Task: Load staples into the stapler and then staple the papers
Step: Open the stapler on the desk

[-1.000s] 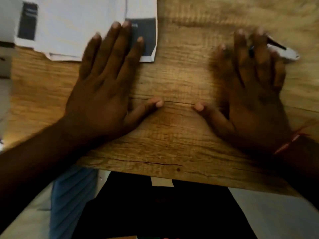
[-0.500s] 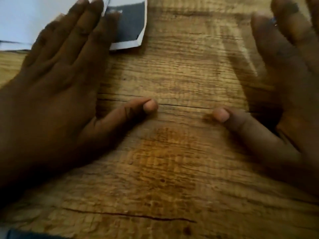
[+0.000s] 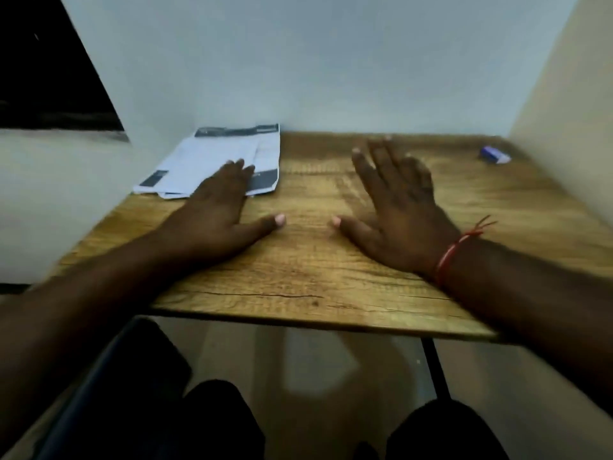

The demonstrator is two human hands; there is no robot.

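Papers (image 3: 215, 154) at 11 o'clock on the wooden table (image 3: 315, 270), stacked flat, far edge at the foot of the wall (image 3: 331, 78). Left hand (image 3: 215, 214) spread flat, palm down, fingertips resting on the stack's near edge, thumb out toward 3 o'clock, gripping nothing. Right hand (image 3: 398, 207) at 1 o'clock of the table's middle, splayed and holding nothing; fingers blurred, contact with the wood unclear. Red thread (image 3: 451, 257) round that wrist. At 2 o'clock, near the far right corner, small blue-and-white item (image 3: 494, 154), too blurred to name, well apart from both hands.
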